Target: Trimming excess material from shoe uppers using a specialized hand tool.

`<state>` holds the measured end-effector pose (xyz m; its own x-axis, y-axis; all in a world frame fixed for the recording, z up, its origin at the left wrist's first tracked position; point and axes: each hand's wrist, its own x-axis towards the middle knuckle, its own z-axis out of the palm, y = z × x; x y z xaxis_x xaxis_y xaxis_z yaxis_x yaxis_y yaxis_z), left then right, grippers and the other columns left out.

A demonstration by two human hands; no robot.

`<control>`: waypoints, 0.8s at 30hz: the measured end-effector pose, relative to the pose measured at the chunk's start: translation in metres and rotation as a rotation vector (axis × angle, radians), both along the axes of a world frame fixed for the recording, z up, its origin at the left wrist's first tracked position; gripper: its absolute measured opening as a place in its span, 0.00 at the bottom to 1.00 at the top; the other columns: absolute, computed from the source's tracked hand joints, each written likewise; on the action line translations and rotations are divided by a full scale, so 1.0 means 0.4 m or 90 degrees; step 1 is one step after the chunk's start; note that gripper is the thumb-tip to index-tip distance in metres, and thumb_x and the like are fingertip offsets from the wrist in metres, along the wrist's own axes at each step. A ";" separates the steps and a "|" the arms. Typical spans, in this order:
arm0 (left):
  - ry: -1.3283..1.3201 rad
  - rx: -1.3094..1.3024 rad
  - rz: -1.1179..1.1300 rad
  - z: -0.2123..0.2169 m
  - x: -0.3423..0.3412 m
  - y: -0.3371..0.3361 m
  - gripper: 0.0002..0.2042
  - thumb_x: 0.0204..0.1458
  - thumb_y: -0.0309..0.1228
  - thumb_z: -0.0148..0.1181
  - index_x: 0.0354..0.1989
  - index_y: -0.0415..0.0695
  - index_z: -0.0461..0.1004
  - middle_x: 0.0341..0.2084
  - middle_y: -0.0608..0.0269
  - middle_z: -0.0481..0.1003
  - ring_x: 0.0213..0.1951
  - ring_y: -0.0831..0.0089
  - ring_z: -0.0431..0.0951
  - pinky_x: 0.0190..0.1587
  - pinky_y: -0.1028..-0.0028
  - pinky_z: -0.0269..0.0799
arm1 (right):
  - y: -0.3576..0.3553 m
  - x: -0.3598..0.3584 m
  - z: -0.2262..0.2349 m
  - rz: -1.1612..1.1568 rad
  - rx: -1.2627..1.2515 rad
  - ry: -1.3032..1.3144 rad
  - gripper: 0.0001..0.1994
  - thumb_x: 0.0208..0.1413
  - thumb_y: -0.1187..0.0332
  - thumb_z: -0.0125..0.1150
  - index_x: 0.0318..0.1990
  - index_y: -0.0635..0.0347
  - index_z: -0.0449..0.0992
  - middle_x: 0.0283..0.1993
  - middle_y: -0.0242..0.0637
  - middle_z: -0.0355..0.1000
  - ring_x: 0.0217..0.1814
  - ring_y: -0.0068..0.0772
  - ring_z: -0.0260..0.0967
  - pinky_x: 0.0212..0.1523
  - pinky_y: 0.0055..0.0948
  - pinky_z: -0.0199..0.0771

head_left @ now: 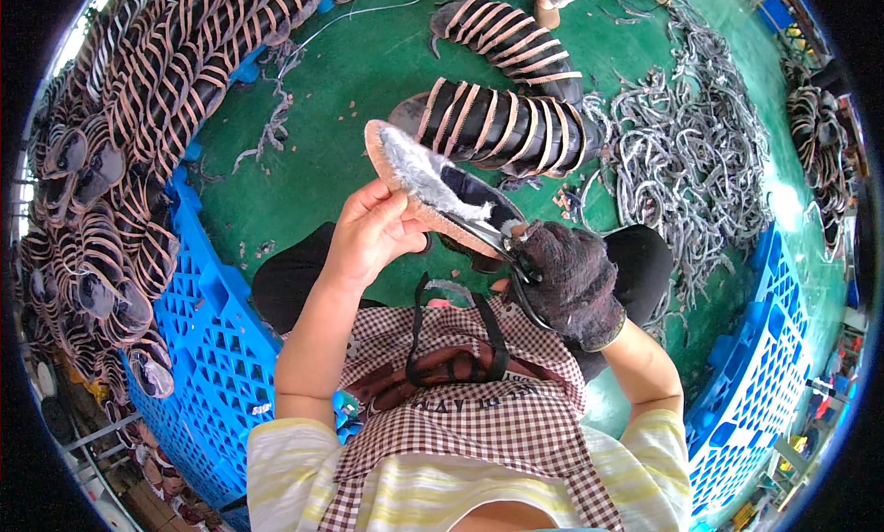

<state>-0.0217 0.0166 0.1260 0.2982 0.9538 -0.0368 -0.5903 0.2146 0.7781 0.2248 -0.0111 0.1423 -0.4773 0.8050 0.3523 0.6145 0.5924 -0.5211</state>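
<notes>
My bare left hand [373,228] grips a slipper [378,150] by its tan side edge, fingers and thumb pinched on the rim. The slipper is tilted, its grey-white fluffy lining facing up and its dark part toward my right hand. My right hand [571,279], in a dark knitted glove, is closed around scissors [527,272] with dark handles. Their metal blades lie against the slipper's near right edge; the tips are partly hidden there. Both hands are over my lap, above a brown-and-white checked apron [460,431].
Stacked slippers [506,122] lie on the green floor [304,164] ahead. A heap of grey fluffy strips [686,155] spreads to the right. Many more slippers [157,81] pile up at the left. Blue plastic pallets [207,348] flank me. Another person's foot [547,12] shows at the far edge.
</notes>
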 end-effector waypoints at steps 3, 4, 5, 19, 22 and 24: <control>0.011 0.004 -0.049 0.007 0.005 -0.008 0.11 0.55 0.28 0.46 0.44 0.35 0.68 0.38 0.55 0.74 0.40 0.68 0.76 0.43 0.70 0.71 | 0.009 -0.010 0.022 -0.025 0.033 -0.047 0.28 0.32 0.56 0.70 0.42 0.62 0.70 0.26 0.42 0.69 0.26 0.46 0.68 0.25 0.36 0.66; 0.082 0.001 -0.029 -0.004 0.006 -0.014 0.11 0.55 0.28 0.47 0.43 0.35 0.68 0.37 0.56 0.74 0.39 0.68 0.76 0.42 0.72 0.71 | 0.006 -0.011 0.021 -0.026 0.032 -0.048 0.28 0.32 0.56 0.70 0.42 0.62 0.70 0.26 0.42 0.69 0.26 0.46 0.68 0.25 0.36 0.66; 0.153 0.000 -0.010 -0.010 0.008 -0.015 0.11 0.54 0.28 0.47 0.42 0.35 0.69 0.37 0.56 0.74 0.38 0.68 0.77 0.40 0.73 0.72 | 0.004 -0.010 0.019 -0.022 0.002 -0.048 0.28 0.32 0.56 0.70 0.42 0.62 0.70 0.25 0.42 0.69 0.26 0.46 0.68 0.25 0.37 0.66; 0.249 -0.068 -0.024 -0.046 0.024 -0.002 0.09 0.53 0.29 0.50 0.39 0.39 0.73 0.30 0.70 0.74 0.29 0.84 0.72 0.27 0.87 0.61 | 0.020 0.015 -0.110 -0.013 -0.293 0.249 0.23 0.45 0.54 0.61 0.41 0.65 0.68 0.25 0.41 0.67 0.26 0.34 0.68 0.29 0.32 0.67; 0.349 -0.004 0.026 -0.087 0.038 -0.029 0.08 0.53 0.29 0.52 0.36 0.38 0.73 0.22 0.77 0.68 0.22 0.89 0.63 0.23 0.86 0.58 | -0.006 0.023 -0.186 -0.262 -0.661 0.643 0.21 0.54 0.53 0.54 0.48 0.58 0.66 0.40 0.36 0.70 0.39 0.28 0.67 0.39 0.29 0.69; 0.481 0.101 0.016 -0.110 0.077 -0.079 0.09 0.51 0.27 0.53 0.36 0.34 0.73 0.31 0.60 0.75 0.36 0.71 0.74 0.40 0.72 0.68 | -0.010 -0.043 -0.236 -0.194 -0.614 0.708 0.16 0.57 0.61 0.48 0.48 0.60 0.66 0.41 0.36 0.70 0.41 0.30 0.67 0.42 0.27 0.67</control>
<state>0.0091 -0.0148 0.0821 0.2253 0.9707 -0.0838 0.1107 0.0599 0.9920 0.2077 -0.0150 0.0477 -0.1070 0.9490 -0.2964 -0.3127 -0.3152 -0.8960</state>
